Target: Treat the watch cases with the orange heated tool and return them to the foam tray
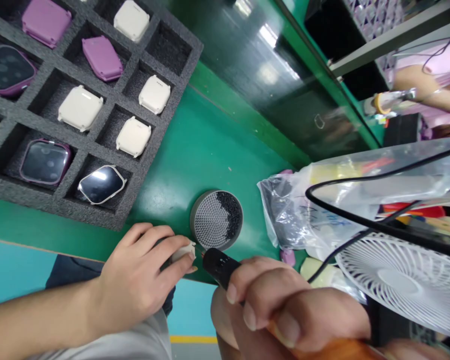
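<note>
My left hand is closed around a small white watch case at the front edge of the green bench. Fingers hide most of the case. An electric screwdriver with a black nose and orange body is gripped in my right hand. Its tip points left, close beside the case; whether they touch I cannot tell. Just beyond both hands sits a round grey dish with a dimpled floor and a heap of tiny black screws on its right side.
A grey foam tray at upper left holds purple and white watch cases, some with dark screens. Plastic bags, a black cable and a white fan crowd the right. Another person's arm shows at upper right.
</note>
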`<act>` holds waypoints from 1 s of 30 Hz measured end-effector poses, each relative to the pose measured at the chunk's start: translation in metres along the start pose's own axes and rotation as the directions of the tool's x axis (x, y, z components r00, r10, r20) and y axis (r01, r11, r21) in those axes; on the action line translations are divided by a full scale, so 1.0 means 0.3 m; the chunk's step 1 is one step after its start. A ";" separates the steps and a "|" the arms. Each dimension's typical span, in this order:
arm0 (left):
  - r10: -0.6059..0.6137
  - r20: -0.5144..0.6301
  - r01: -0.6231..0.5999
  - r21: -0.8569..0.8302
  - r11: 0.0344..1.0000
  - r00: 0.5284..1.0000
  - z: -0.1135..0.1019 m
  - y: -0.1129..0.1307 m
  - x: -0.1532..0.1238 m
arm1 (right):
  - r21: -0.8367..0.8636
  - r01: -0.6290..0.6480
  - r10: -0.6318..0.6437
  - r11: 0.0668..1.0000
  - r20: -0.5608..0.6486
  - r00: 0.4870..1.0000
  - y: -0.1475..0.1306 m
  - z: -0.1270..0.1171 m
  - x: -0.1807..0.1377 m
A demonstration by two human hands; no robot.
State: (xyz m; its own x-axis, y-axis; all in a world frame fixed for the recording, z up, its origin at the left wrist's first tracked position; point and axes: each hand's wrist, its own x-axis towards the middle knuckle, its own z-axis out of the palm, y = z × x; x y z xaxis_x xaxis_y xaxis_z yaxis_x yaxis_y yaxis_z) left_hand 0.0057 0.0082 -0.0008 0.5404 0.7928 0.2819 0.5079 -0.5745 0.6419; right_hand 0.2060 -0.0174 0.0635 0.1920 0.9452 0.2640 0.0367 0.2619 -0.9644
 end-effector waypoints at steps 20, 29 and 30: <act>-0.010 -0.032 0.011 0.025 1.000 0.999 0.019 0.009 0.003 | -0.146 -0.093 0.096 0.985 0.012 0.995 0.005 -0.028 -0.017; -0.009 -0.046 0.010 0.014 1.000 0.999 0.028 0.014 0.006 | -0.105 -0.107 0.116 0.989 0.089 0.989 0.038 -0.069 -0.018; -0.012 -0.045 0.013 0.012 1.000 0.999 0.029 0.014 0.004 | -0.104 -0.106 0.116 0.989 0.095 0.989 0.039 -0.062 -0.012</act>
State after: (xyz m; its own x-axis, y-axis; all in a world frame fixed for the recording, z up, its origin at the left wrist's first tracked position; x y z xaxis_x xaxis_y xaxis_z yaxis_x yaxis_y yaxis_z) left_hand 0.0143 0.0049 -0.0039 0.5036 0.8080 0.3059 0.5231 -0.5669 0.6364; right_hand 0.2241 -0.0215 0.0509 0.1009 0.9834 0.1509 0.1185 0.1388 -0.9832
